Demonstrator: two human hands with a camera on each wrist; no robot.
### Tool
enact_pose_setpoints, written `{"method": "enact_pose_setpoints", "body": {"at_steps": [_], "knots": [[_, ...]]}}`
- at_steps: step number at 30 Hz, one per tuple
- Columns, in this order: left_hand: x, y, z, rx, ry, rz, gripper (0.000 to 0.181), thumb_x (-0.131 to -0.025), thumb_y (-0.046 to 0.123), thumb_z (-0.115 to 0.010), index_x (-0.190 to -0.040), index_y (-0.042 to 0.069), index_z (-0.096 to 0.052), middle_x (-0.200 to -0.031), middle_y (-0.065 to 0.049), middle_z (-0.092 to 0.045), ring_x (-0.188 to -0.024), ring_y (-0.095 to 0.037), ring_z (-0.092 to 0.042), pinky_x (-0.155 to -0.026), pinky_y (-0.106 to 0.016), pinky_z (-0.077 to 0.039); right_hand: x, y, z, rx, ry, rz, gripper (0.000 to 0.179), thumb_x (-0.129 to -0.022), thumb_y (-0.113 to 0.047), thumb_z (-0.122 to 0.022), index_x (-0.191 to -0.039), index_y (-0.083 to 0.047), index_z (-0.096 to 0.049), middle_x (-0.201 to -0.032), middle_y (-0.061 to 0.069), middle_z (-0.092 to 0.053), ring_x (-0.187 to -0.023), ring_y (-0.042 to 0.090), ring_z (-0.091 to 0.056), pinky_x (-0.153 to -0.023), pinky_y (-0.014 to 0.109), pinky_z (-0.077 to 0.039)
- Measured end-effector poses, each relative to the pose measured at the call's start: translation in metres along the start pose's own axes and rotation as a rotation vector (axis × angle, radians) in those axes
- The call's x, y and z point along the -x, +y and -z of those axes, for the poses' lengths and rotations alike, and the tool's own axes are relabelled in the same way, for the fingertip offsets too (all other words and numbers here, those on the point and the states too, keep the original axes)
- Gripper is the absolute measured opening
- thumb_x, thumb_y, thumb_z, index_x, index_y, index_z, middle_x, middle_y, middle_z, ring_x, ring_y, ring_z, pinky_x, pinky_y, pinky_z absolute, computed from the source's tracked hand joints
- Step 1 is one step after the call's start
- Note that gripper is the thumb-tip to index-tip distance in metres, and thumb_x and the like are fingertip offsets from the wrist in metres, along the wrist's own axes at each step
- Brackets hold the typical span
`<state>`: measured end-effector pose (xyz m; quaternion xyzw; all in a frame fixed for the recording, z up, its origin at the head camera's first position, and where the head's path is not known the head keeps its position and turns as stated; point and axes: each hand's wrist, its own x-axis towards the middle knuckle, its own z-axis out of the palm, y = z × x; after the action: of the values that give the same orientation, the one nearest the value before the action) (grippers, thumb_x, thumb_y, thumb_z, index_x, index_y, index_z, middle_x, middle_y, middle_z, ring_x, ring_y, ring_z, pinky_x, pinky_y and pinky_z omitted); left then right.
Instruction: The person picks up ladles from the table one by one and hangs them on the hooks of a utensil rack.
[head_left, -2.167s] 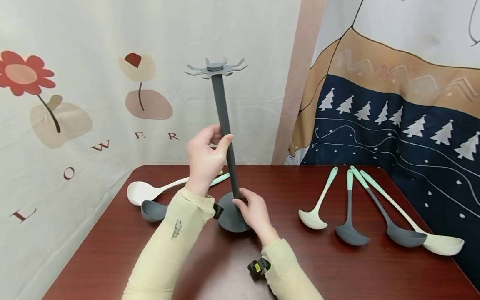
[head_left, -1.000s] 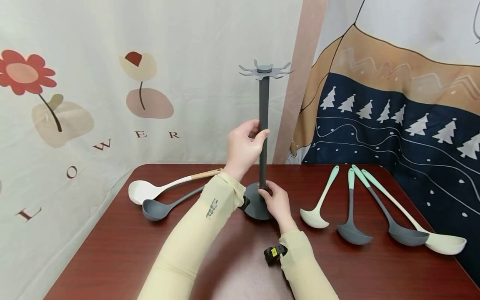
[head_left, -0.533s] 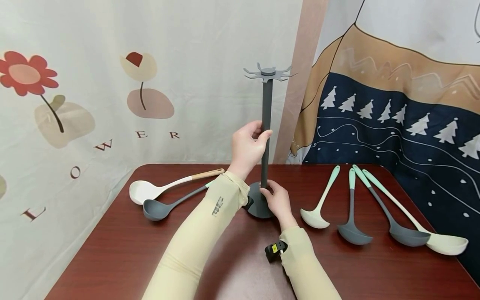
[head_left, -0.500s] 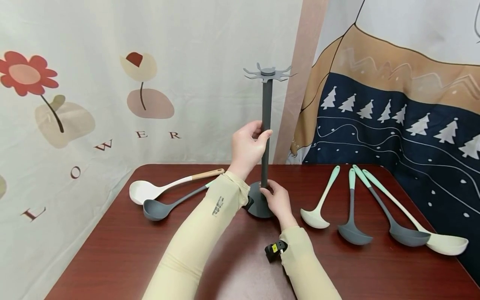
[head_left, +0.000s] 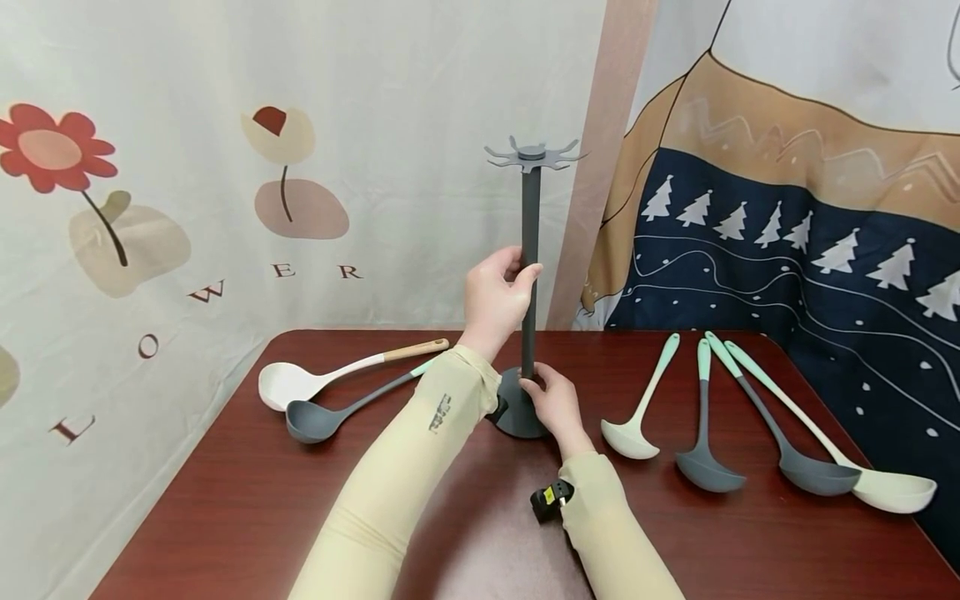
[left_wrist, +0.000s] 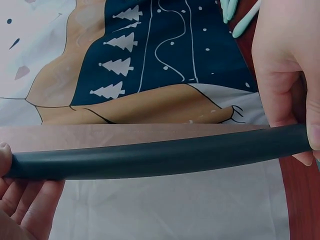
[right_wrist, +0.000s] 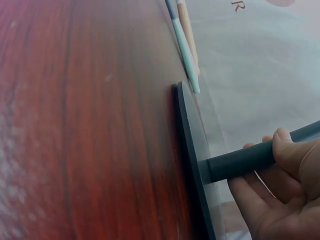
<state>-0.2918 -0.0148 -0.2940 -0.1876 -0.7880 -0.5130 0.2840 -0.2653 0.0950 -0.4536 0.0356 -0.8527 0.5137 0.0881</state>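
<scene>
At the centre of the head view, the left hand (head_left: pixel 495 302) has its fingers round the upright stand (head_left: pixel 530 217) midway, the right hand's (head_left: pixel 557 405) gripping low, probably for steadiness.

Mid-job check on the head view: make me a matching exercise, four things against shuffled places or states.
Things:
1. left hand
2. right hand
3. wood-handled ladle
4. hook ring

Places or states:
A. holds the pole just above its base
B. tops the pole, nothing hung on it
C. lies left of both hands
D. grips the pole higher up

Pairs: 1-D, 2-A, 3-C, 4-B
</scene>
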Motion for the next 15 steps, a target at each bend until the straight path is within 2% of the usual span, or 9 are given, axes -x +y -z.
{"method": "enact_pose_setpoints", "body": {"at_steps": [9, 15], "knots": [[0.0013, 0.0034, -0.0025, -0.036, -0.022, 0.017, 0.016, -0.093, 0.017, -0.071, -0.104, 0.005, -0.071, -0.088, -0.005, -0.07, -0.077, -0.014, -0.069, -0.069, -0.026, -0.054, 0.0016, 0.0011, -0.002, 0.034, 0.032, 0.038, 0.022, -0.097, -0.016, -0.065, -0.115, -0.006, -0.07, -0.113, 0.013, -0.069, -0.105, 0.034, -0.063, -0.087, 0.051, -0.05], [0.0014, 0.0049, -0.0015, -0.061, -0.046, 0.034, 0.016, -0.094, 0.018, -0.069, -0.105, 0.006, -0.069, -0.088, -0.004, -0.07, -0.077, -0.014, -0.068, -0.07, -0.027, -0.054, 0.0039, -0.0023, -0.0016, 0.047, 0.029, 0.031, 0.027, -0.097, -0.017, -0.064, -0.119, -0.002, -0.066, -0.11, 0.015, -0.068, -0.099, 0.033, -0.064, -0.085, 0.05, -0.051]]}}
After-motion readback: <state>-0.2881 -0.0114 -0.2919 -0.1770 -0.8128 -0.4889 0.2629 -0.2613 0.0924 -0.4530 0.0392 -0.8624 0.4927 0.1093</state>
